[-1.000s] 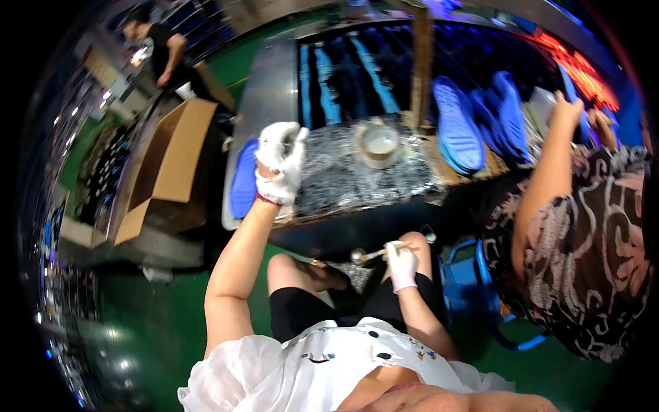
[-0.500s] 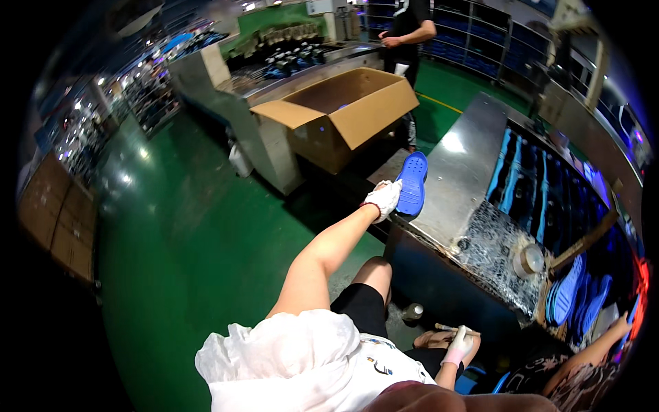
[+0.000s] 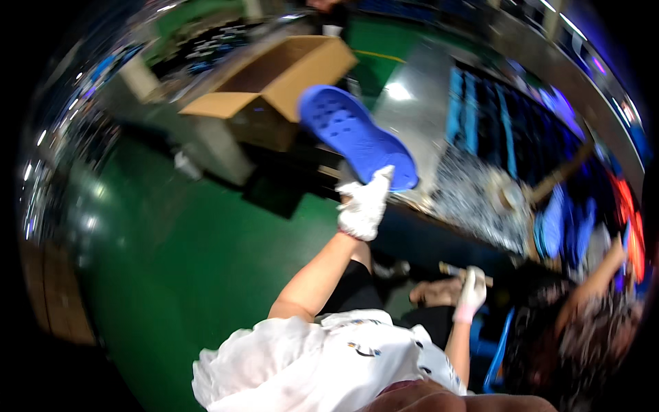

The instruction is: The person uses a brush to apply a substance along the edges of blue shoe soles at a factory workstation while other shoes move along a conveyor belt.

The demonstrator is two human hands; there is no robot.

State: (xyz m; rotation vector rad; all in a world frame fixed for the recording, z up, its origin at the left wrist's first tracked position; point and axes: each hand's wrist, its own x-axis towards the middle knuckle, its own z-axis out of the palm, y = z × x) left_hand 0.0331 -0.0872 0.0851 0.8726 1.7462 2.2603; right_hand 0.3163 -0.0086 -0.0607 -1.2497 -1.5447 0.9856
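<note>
My left hand (image 3: 366,208), in a white knit glove, grips a blue shoe sole (image 3: 353,134) by its heel end. The sole is raised in front of me, tilted with its holed toe part up and to the left. It covers part of the metal table's near corner from view. Lower and to the right, my right hand (image 3: 471,292) wears a white glove and is closed around a thin brush (image 3: 451,269) with a wooden handle. That hand stays near my lap.
An open cardboard box (image 3: 309,75) stands ahead. On the metal table (image 3: 410,89) at right are a round container (image 3: 509,196) and dark rows with light-blue strips. Stacked blue soles (image 3: 552,223) lie beside a co-worker's arm (image 3: 597,278). Another person stands behind the box.
My left hand has lifted the blue sole off the table's edge and brought it nearer, turning its toe leftward. My right hand still holds the brush. The view has shifted.
</note>
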